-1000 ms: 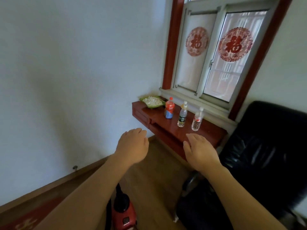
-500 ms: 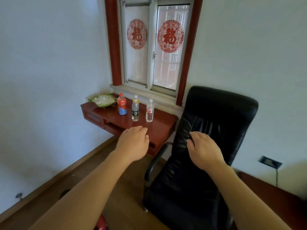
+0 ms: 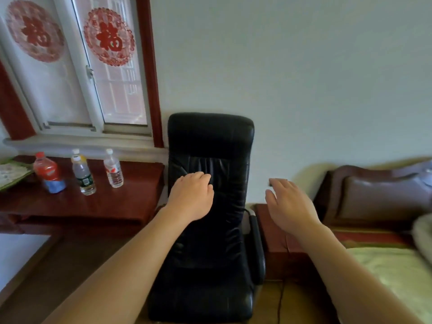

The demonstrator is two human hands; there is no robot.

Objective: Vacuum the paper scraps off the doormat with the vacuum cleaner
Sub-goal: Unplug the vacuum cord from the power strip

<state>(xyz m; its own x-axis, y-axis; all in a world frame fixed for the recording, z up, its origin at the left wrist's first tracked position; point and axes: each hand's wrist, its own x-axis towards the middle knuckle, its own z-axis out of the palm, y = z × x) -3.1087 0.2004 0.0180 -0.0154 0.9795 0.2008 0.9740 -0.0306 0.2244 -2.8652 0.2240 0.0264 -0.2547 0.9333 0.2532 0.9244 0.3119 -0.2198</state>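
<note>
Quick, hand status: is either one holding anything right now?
Left hand: open, fingers loosely curled, holding nothing.
Right hand: open, fingers relaxed, holding nothing.

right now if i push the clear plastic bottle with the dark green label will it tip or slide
The clear plastic bottle with the dark green label stands tall and narrow, so a high push probably tips it. On the glossy red desk a low push may slide it. Toppled, its round body likely rolls.
</note>
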